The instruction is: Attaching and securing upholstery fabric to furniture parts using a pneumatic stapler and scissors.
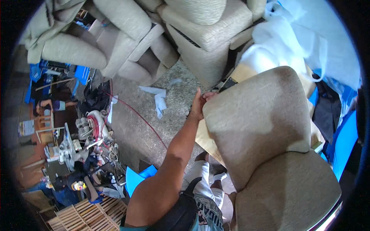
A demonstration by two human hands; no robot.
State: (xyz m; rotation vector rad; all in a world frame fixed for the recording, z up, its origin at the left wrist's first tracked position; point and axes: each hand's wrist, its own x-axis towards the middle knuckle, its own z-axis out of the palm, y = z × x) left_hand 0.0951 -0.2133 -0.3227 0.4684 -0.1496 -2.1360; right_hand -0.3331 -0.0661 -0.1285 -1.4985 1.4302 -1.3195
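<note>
A beige-grey upholstered cushion (pixel 258 119) with rounded corners stands tilted on my right side. My left hand (pixel 199 106) is at its upper left edge, thumb pointing up and fingers curled at the cushion's corner. Part of that grip is hidden behind the edge. Against the cushion's lower end lies a second, darker-looking cushion (pixel 287 192) of the same fabric. Beneath the first one shows a pale yellowish board or sheet (pixel 208 140). My right hand does not show.
Upholstered armchairs (pixel 204 34) stand ahead, with more sofa pieces (pixel 73 52) to the left. White fabric scraps (pixel 158 100) and a red hose (pixel 138 115) lie on the concrete floor. At left are a sewing machine (pixel 67 148), tangled cables and a slatted wooden rack (pixel 90 217). White padding (pixel 275 44) is heaped at right.
</note>
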